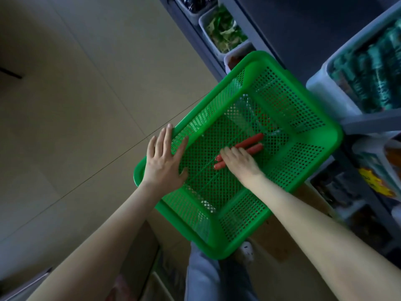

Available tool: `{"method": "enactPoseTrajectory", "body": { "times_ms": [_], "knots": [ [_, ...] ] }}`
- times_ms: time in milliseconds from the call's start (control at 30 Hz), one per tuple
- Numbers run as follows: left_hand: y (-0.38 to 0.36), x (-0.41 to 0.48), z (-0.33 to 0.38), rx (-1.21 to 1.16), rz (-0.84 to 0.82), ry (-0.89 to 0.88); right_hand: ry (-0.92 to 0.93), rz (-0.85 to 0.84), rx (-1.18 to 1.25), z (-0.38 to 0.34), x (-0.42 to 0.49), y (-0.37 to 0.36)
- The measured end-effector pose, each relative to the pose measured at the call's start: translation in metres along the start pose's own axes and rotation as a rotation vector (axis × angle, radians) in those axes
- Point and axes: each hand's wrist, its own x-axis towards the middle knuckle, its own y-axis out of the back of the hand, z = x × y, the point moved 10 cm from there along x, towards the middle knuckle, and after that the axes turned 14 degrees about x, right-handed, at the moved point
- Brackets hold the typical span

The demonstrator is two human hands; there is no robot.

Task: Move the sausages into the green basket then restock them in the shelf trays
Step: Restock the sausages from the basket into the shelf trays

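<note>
The right hand (238,161) reaches down into the green basket (260,56) and closes over the sausages (251,144), its fingers curled across their middle so that the red ends stick out on both sides; at least two lie side by side, touching, and I cannot tell if a third lies under the hand. The left hand (165,161) lies flat on the basket's left rim, fingers straight and spread, with the fingertips over the edge and the thumb resting against the inside of the mesh wall. The two hands are apart, one at the rim and one near the middle of the basket floor. The sausages sit on the latticed bottom, a little right of centre, and the rest of the basket's bottom shows only its green mesh. The basket is tilted in the view, its far corner next to the grey shelf (368,122) on the right. On that shelf, a pale tray (321,88) holds rows of green wrapped packs, and farther off a white tray (206,29) holds loose green leaves. Lower right, more trays are dark and blurred, one with a yellow label (373,181). Beige floor tiles (76,105) fill the left side. Near the bottom edge the person's blue-grey trousers (201,276) and a white shoe (247,250) show below the basket.
</note>
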Motion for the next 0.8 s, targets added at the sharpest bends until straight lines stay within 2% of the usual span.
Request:
{"method": "enactPoseTrajectory", "body": {
  "times_ms": [167,333,533,800],
  "knots": [
    [0.003,0.000,0.005,-0.001,-0.024,0.033,-0.075,-0.056,-0.093,0.009,0.008,0.006],
    [0.051,-0.002,0.035,-0.087,-0.098,0.045,-0.220,0.141,0.149,0.026,-0.045,0.064],
    [0.199,-0.015,0.115,-0.199,0.107,-0.089,-0.334,0.543,0.139,0.062,-0.176,0.191],
    [0.406,-0.126,0.278,-0.224,0.475,-0.460,-0.527,0.800,0.061,0.079,-0.445,0.312]
  ]
}}
